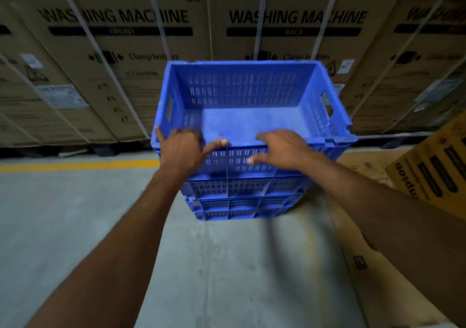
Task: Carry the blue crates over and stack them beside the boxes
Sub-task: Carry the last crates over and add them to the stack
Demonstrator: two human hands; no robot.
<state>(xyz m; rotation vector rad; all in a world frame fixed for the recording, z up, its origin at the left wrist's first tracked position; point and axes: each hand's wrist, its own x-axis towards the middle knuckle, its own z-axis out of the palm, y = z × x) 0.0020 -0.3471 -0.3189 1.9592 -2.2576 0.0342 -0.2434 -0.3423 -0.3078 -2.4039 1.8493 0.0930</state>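
A stack of blue slotted crates (242,191) stands on the concrete floor, straight ahead of me. The top blue crate (252,90) is empty and open upward. My left hand (181,148) grips the crate's near rim at its left corner, fingers curled over the edge and thumb lying along the rim. My right hand (282,148) rests on the near rim further right, fingers spread over the edge and down the outer wall. Behind the stack stands a wall of large brown washing machine boxes (121,50).
A yellow line (75,166) is painted on the floor at the left, in front of the boxes. A flat brown carton (365,252) lies at the right beside the stack, with a yellow printed box (433,166) above it. Grey concrete floor (63,226) stretches to the left and toward me.
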